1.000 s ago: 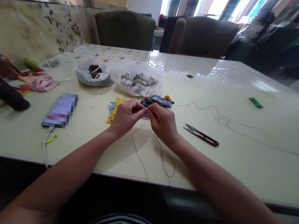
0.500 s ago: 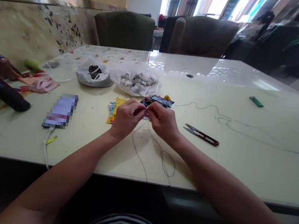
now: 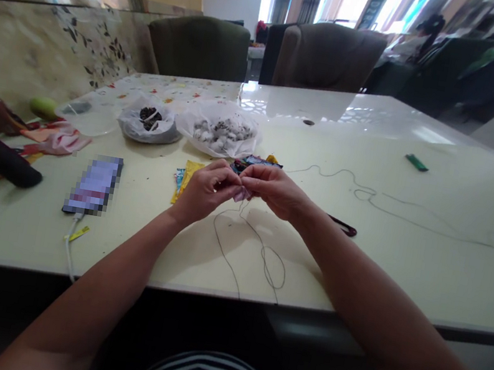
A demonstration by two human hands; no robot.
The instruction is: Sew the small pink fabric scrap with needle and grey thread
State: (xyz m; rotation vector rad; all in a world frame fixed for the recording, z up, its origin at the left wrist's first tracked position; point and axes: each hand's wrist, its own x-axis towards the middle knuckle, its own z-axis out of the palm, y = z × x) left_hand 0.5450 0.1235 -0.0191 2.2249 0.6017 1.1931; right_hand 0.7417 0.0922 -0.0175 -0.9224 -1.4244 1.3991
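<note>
My left hand (image 3: 207, 188) and my right hand (image 3: 278, 190) meet above the table, fingertips pinching a small pale lilac piece of cloth (image 3: 241, 194) between them. Most of that piece is covered by the fingers. Dark thread (image 3: 224, 243) hangs below it and loops down to the table's front edge. Just behind my hands lie a yellow packet (image 3: 192, 174) and a pile of dark shiny packets (image 3: 258, 162). Thread snips (image 3: 343, 226) lie under my right forearm, with only the handle end showing.
Two plastic bags stand behind, one with dark bits (image 3: 150, 119), one with white fluffy lumps (image 3: 223, 134). A plugged-in phone (image 3: 94, 185), a pink cloth (image 3: 61, 138) and a dark rod-like thing (image 3: 1, 153) are left. Loose thread (image 3: 406, 224) and a green packet (image 3: 416, 162) lie right.
My right hand has turned flatter, its wrist and forearm shifting over the snips' blades. More of the lilac cloth shows below my fingertips. The whole view has shifted slightly.
</note>
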